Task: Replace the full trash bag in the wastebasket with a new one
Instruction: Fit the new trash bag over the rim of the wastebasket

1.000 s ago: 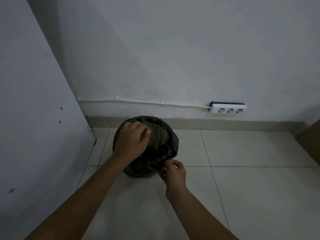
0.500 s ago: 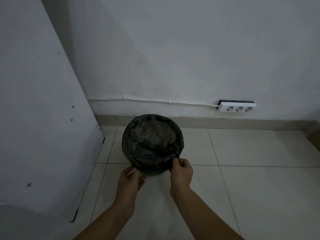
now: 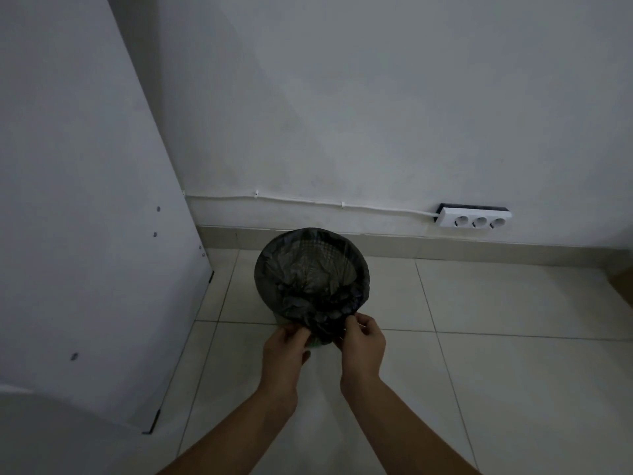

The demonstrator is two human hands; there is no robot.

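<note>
A round mesh wastebasket (image 3: 320, 246) stands on the tiled floor near the wall, lined with a thin black trash bag (image 3: 274, 286) folded over its rim. The mesh shows through the bag on the far inner side. At the near rim the bag's loose plastic is bunched up. My left hand (image 3: 286, 351) and my right hand (image 3: 363, 341) both pinch that bunched plastic, close together, fingers curled. A bit of the green basket base shows between my hands.
A white cabinet panel (image 3: 85, 200) stands close on the left. A white power strip (image 3: 474, 219) is fixed to the wall at the right, with a cable running left. A brown object (image 3: 623, 282) sits at the right edge. Open floor tiles lie to the right.
My left hand came off the basket's top, dropped to the near rim and closed on the bunched bag beside my right hand. The view shifted, so the basket now sits more to the centre.
</note>
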